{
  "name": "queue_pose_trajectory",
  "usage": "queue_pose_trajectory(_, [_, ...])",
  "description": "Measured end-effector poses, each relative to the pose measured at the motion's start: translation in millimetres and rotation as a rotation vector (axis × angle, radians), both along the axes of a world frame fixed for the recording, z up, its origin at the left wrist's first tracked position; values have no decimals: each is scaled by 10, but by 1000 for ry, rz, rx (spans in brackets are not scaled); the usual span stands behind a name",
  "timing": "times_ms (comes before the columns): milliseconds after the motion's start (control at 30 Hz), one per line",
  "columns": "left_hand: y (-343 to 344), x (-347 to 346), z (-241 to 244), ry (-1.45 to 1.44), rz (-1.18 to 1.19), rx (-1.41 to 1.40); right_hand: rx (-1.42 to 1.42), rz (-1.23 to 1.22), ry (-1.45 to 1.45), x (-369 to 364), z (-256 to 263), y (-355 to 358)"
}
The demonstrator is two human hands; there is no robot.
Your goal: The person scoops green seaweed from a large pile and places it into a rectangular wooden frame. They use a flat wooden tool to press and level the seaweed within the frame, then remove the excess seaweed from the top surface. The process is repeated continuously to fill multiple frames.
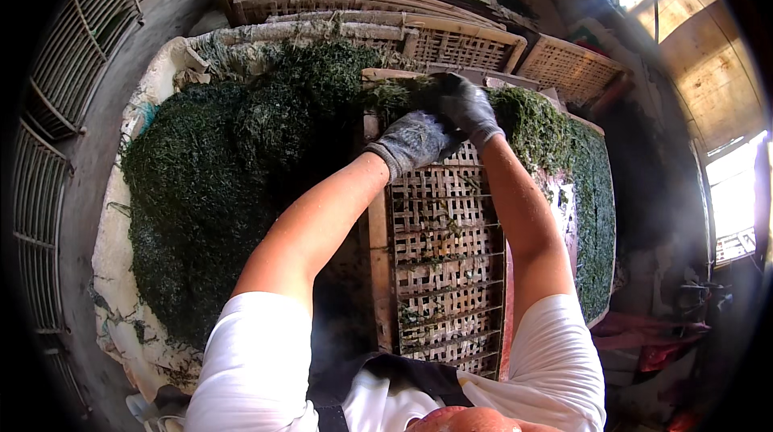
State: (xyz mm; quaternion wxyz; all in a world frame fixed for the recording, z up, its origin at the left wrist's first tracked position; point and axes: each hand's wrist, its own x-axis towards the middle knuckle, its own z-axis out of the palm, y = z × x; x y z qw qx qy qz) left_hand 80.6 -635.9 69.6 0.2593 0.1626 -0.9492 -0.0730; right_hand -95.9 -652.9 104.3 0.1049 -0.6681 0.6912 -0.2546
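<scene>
Both my hands wear wet grey gloves and meet over the far end of a narrow woven bamboo tray [447, 263]. My right hand [466, 104] is curled over a clump of stringy green seaweed [392, 97] at the tray's far edge. Just nearer to me, my left hand [416, 139] bends beneath it; its fingers are hidden, so its grip cannot be seen. Only scattered strands cling to the tray's slats. A thick layer of green seaweed [537, 130] lies at the right of my right wrist.
A large pale, rough-edged tub [112, 251] on the left holds a dark heap of seaweed [199, 208]. Framed woven trays [462, 48] stand behind it. Seaweed covers another board [595, 220] at right. Slatted racks [42, 226] line the floor at far left.
</scene>
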Motion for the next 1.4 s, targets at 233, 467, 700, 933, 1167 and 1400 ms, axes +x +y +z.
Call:
queue_pose_trajectory(233, [-113,39,-100,285,299,-192,55,-192,467,-220,418,202])
queue_pose_trajectory(467, [-106,62,-151,119,503,-102,63,-278,696,-160,371,208])
queue_pose_trajectory(700, [-163,88,-179,98,506,-42,-231,149,460,-116,-95,389])
queue_pose_trajectory(933, [-98,87,-88,51,514,-42,-43,134,686,-92,-259,297])
queue_pose_trajectory(1167, [-130,66,-86,-24,527,-28,-137,222,595,-229,-266,278])
queue_pose_trajectory(1400, [-170,-374,28,-18,357,-113,-90,238,300,-865,513,217])
